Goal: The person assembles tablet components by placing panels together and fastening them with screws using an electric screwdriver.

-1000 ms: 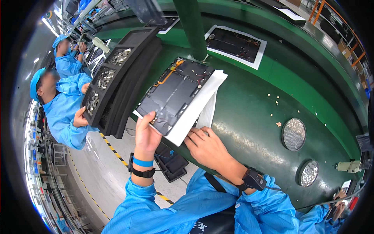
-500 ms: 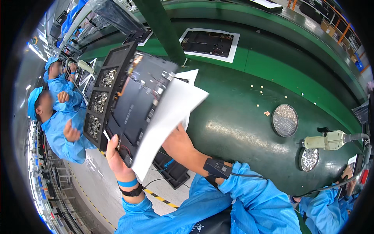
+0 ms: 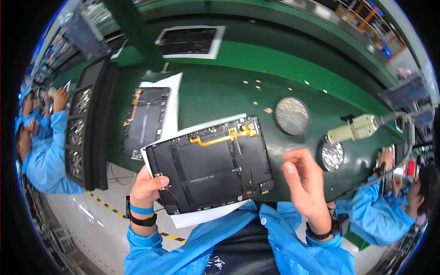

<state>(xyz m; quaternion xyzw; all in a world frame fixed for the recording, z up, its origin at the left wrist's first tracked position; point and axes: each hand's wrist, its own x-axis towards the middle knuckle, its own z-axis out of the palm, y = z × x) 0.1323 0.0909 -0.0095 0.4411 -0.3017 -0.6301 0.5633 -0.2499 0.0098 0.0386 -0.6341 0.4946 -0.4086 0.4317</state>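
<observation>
A dark tablet housing [image 3: 206, 167] with orange flex cables along its far edge is tilted in front of my body. Under it lies a white sheet [image 3: 197, 220], which sticks out at the edges. My left hand [image 3: 149, 185] grips both at the left edge, with the thumb on top. Just right of the housing, my right hand [image 3: 305, 181] hangs apart from it, thumb and bent fingers separated and nothing visible between them. A second tablet housing [image 3: 145, 117] rests on white paper on the green bench, beyond my left hand.
At the left stands a black divided tray [image 3: 98, 133] of small metal parts. A round dish [image 3: 292, 115] and a second dish [image 3: 332, 156] sit right, beneath a pale electric screwdriver [image 3: 355, 128]. Another housing [image 3: 188, 41] lies at the back. Co-workers sit on both sides.
The housing and sheet have come down from a steep tilt at the tray to a flatter pose before me. My right hand has moved from behind the sheet to its right side.
</observation>
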